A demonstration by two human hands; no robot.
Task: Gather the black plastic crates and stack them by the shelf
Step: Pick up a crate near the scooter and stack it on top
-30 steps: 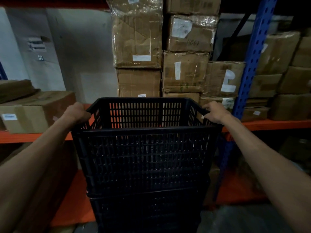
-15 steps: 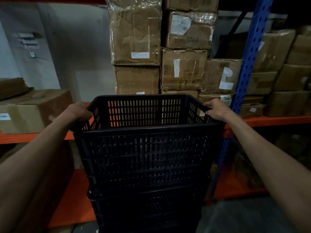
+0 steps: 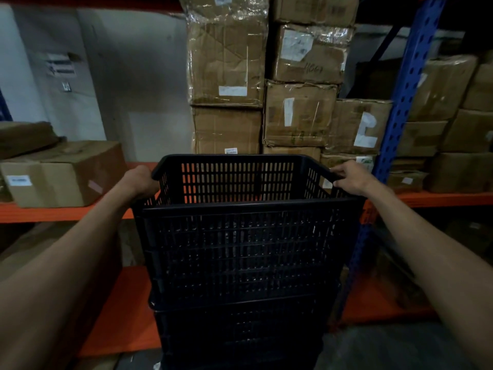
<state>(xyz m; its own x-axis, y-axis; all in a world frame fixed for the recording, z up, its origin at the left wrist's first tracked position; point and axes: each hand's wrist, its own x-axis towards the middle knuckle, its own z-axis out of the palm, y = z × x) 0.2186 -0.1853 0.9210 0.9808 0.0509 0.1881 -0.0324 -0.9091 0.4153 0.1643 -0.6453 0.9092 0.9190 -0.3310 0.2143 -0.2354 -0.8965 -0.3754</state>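
Since the top crate [image 3: 245,231] sits on a stack of crates [image 3: 240,329] by the shelf [image 3: 64,212], left hand [image 3: 140,180] & right hand [image 3: 350,177] clamp opposite rims, prob. to seat it square.

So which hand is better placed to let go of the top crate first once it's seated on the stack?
Neither clearly. The left hand and right hand grip opposite side rims of the top crate at matching height. If anything the right: its fingers lie visibly over the rim; the left's are hidden.
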